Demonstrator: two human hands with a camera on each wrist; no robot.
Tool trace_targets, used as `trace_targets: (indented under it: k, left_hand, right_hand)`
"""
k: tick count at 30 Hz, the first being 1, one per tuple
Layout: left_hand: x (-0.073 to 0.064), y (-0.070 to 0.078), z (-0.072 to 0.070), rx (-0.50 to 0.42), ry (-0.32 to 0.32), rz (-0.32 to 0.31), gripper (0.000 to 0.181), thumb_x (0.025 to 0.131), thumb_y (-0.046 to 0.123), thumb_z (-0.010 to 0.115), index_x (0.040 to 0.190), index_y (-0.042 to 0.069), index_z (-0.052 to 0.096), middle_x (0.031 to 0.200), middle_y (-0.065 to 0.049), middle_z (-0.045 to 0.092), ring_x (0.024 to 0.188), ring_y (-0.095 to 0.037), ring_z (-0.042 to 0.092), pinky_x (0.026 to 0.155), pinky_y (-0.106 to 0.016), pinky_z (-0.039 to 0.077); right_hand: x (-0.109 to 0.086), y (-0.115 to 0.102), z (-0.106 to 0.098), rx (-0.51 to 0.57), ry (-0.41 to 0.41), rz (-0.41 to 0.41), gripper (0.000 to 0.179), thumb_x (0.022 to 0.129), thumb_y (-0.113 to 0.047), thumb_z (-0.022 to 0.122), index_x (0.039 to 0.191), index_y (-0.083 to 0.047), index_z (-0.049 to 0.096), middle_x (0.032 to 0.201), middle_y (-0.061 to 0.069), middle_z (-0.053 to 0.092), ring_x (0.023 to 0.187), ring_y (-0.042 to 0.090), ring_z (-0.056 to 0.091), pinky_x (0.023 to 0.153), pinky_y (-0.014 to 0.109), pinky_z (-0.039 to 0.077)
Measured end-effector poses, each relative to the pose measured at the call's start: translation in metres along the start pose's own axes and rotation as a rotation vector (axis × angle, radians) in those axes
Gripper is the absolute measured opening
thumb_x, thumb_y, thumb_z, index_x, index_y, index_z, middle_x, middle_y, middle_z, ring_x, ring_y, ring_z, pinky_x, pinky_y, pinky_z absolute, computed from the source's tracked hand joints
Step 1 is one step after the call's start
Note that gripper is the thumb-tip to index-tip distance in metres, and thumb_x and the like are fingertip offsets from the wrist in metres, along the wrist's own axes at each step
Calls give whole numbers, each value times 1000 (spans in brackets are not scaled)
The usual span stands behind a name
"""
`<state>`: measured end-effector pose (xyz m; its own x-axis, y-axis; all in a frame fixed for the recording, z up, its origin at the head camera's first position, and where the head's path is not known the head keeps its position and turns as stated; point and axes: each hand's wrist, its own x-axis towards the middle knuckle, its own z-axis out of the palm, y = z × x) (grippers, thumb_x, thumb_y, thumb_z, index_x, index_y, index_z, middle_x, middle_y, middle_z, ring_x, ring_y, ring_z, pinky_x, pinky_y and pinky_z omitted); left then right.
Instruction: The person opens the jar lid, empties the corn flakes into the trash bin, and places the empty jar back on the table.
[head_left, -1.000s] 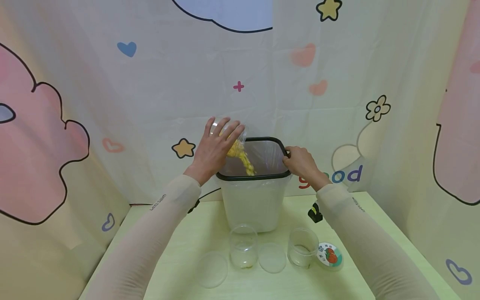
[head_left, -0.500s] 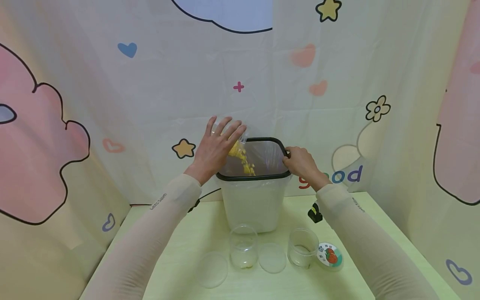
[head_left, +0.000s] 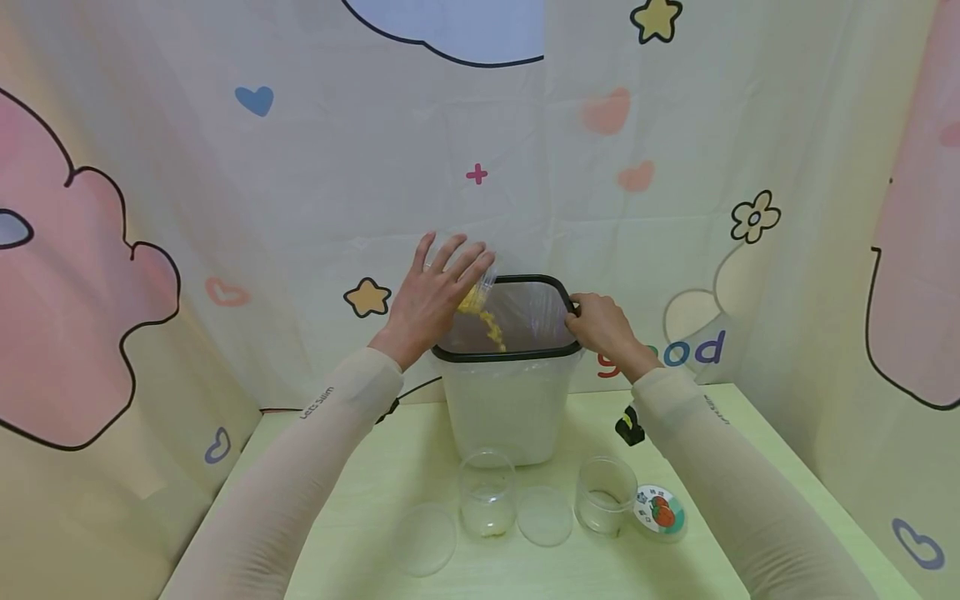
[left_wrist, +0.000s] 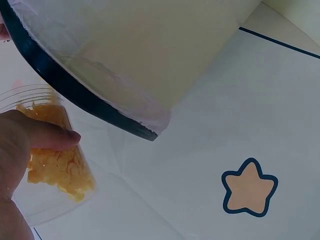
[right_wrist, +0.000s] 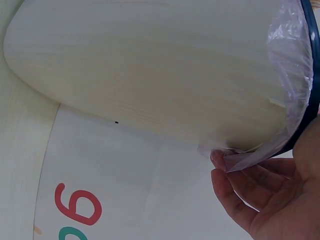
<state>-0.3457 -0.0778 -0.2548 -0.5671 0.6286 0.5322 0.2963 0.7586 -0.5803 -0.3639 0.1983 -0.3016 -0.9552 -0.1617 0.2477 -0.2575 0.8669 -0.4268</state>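
My left hand (head_left: 429, 304) holds a clear plastic jar (left_wrist: 42, 207) tipped over the left side of a white trash bin (head_left: 506, 412). Yellow flaky pieces (left_wrist: 60, 172) fill part of the jar, and some fall from its mouth into the bin. A thin clear bag (head_left: 536, 308) lines the bin, folded out under its black rim (head_left: 510, 356). At the bin's right side, my right hand (head_left: 603, 325) grips that rim, with the fingers curled beneath it by the bag's edge (right_wrist: 245, 161). The bin's bottom inside is hidden.
In front of the bin stand two clear jars, a left one (head_left: 487, 496) and a right one (head_left: 606, 496). Two clear lids (head_left: 423, 542) and a round lid with a strawberry picture (head_left: 662, 512) lie beside them. A small black object (head_left: 630, 426) sits right of the bin.
More yellow pieces have slid out of the tilted jar, and the falling stream is thinner. My left hand has shifted very slightly right; the right hand has stayed put.
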Motion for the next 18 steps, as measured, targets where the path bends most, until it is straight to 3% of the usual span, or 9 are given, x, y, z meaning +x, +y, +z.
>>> trace_targets:
  k: [8, 18]
  left_hand:
    - [0, 2, -1, 49, -36, 16, 91, 84, 19, 73, 157, 25, 19, 162, -1, 23, 151, -27, 17, 123, -55, 8]
    - [1, 2, -1, 61, -30, 23, 94, 83, 19, 75, 157, 25, 18, 162, 0, 23, 151, -27, 16, 123, -55, 7]
  right_hand:
    - [0, 0, 0, -5, -6, 9, 48, 98, -17, 43, 142, 3, 47, 125, 23, 64, 102, 35, 65, 84, 46, 53]
    - [-1, -2, -1, -5, -1, 1, 46, 97, -16, 44, 139, 3, 50, 122, 23, 65, 96, 32, 64, 78, 42, 53]
